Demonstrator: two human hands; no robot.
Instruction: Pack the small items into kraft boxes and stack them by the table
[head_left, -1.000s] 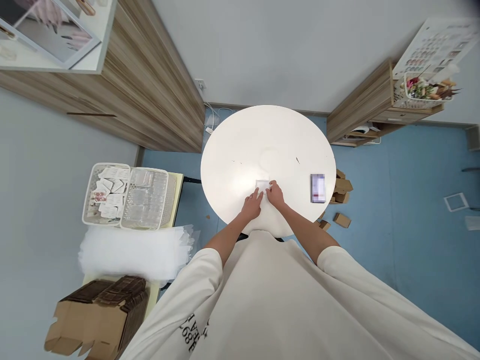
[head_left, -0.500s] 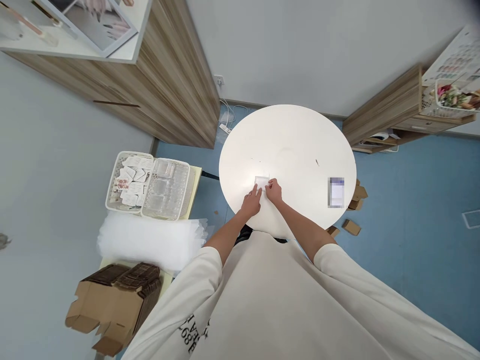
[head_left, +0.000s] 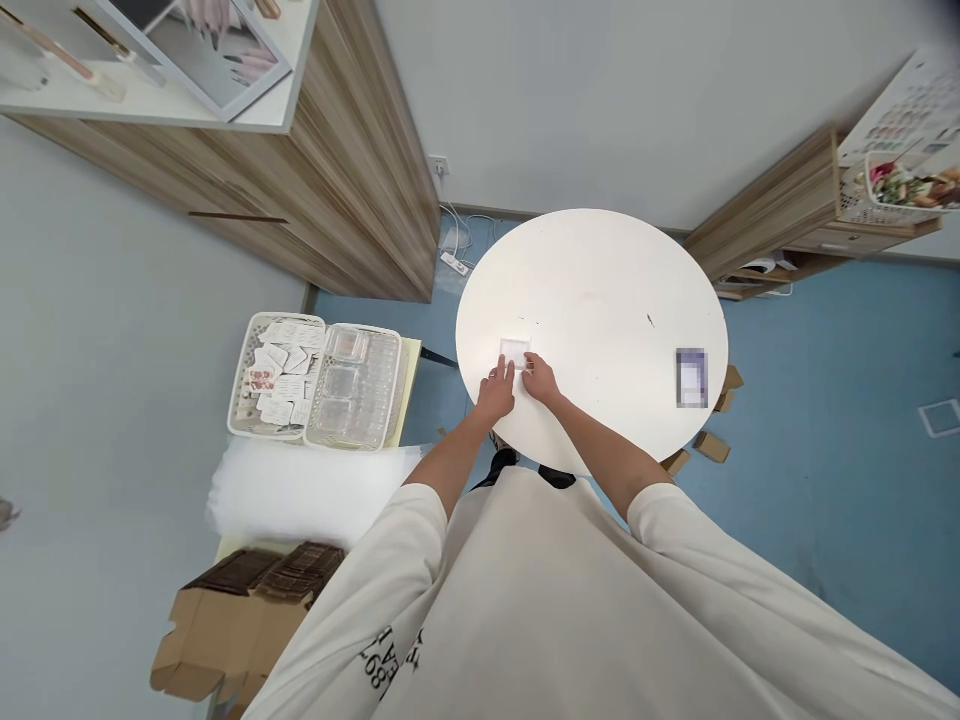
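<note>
A small, whitish, translucent rectangular piece [head_left: 514, 348] lies on the round white table [head_left: 592, 260], left of its centre. The bare left hand [head_left: 496, 394] sets loosely extended fingers at its near edge; the bare right hand [head_left: 541, 381] bends its fingers at the right corner, whether pinching I cannot tell.

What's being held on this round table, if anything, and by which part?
A small pale item: the left grip is at its near edge, the right grip at its right side. Whether either pinches it, I can't tell.
</note>
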